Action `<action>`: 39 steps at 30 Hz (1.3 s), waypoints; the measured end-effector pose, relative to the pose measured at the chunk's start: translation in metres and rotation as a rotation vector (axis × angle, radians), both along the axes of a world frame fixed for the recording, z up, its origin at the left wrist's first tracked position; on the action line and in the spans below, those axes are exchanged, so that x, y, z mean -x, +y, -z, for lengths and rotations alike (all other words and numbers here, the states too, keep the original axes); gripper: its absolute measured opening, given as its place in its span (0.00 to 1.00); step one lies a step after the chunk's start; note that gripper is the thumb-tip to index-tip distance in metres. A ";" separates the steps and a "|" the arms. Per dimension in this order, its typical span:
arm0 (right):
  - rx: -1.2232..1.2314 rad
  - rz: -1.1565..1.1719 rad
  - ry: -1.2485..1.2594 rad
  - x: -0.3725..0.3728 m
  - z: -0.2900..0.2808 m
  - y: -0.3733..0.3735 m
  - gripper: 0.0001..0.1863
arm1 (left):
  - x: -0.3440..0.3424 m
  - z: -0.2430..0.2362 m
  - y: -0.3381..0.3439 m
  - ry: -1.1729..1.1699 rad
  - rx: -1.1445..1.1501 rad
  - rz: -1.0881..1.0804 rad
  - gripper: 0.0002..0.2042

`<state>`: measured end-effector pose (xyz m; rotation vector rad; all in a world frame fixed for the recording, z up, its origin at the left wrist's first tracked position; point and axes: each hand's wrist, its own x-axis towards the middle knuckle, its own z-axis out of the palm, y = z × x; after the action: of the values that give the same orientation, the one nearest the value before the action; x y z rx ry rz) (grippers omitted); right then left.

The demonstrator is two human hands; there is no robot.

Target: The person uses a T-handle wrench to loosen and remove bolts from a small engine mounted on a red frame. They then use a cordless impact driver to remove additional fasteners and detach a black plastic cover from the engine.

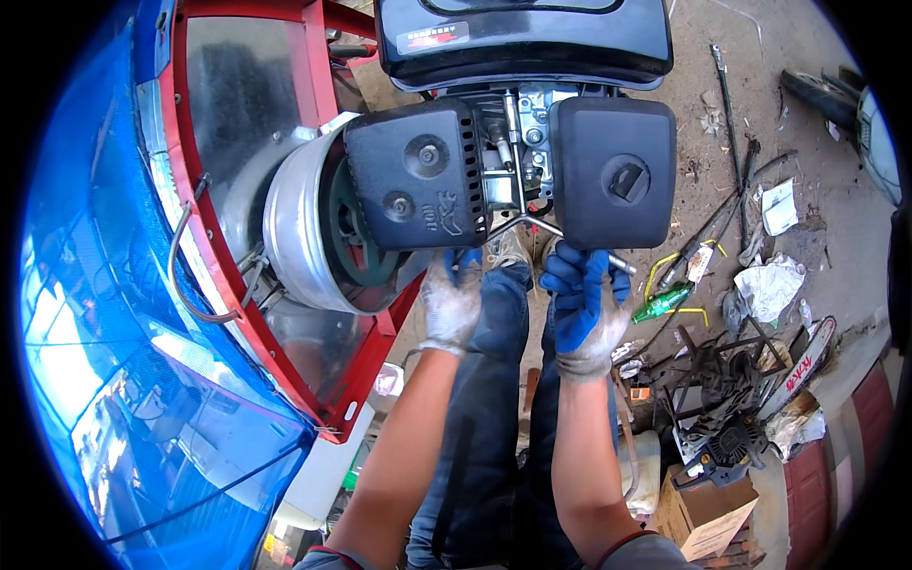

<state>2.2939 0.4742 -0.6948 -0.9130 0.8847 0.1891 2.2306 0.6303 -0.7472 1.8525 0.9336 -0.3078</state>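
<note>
My left hand (pixel 449 294), in a white and blue work glove, is curled under the lower edge of the black muffler cover (pixel 399 161); what it grips is hidden. My right hand (pixel 584 309), gloved likewise, has its fingers curled below the square black air filter cover (pixel 613 152), beside one arm of a metal Y-shaped wrench (pixel 543 227); what it holds is unclear. The wrench's shaft stands among the engine's metal fittings between both covers. A large aluminium pulley (pixel 294 228) sits at the muffler's left. Above is the black fuel tank (pixel 522 38).
At left are a red metal frame (pixel 204 237) and blue tarp (pixel 85 285). Right, on the dirty ground, lie hoses (pixel 722 114), a green bottle (pixel 663 302), white scraps (pixel 769 280), a chainsaw (pixel 731 442) and a cardboard box (pixel 712 513). My legs are below the engine.
</note>
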 end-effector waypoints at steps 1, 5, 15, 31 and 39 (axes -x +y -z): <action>0.117 -0.038 0.005 0.001 -0.009 0.007 0.17 | 0.005 0.016 -0.008 -0.012 -0.005 -0.020 0.11; 0.313 -0.185 -0.095 0.004 -0.042 0.036 0.18 | 0.012 0.052 -0.051 -0.167 0.326 -0.191 0.13; 0.967 -1.118 -0.409 -0.021 -0.048 0.065 0.19 | -0.036 0.008 -0.137 0.010 1.003 -0.357 0.18; -0.667 -0.019 0.398 0.034 0.043 -0.016 0.23 | -0.071 -0.097 -0.018 0.303 2.143 -0.761 0.18; -0.980 0.289 0.483 0.028 0.110 0.031 0.13 | -0.061 -0.094 0.017 0.308 2.066 -0.772 0.17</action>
<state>2.2661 0.5057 -0.8050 0.1910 1.1811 0.5458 2.2914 0.6475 -0.6534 -0.4487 0.7678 -0.6686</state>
